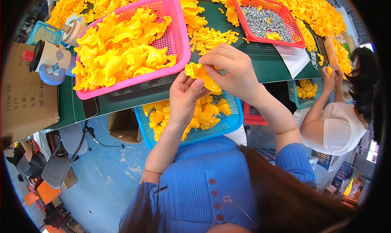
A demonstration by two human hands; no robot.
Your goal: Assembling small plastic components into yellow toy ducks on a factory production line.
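Both hands meet around a glossy yellow molded plastic piece (209, 83) above the table's near edge. My left hand (184, 97) grips it from below and the left, thumb against its side. From above, my right hand (231, 68) pinches its upper part; its fingertips are partly hidden behind the piece. Beneath my hands a blue basket (237, 111) rests at my lap, holding several yellow rounded plastic parts (205, 117). To the left on the table stands a pink basket (185, 41) heaped with yellow plastic shells (122, 49).
A red basket (299, 39) of small silver metal pieces (266, 23) stands at the back right. Loose yellow parts (317, 9) cover the far side of the green table (260, 58). Cups (51, 60) and a cardboard box (28, 98) are at left. A co-worker (338, 123) sits at right.
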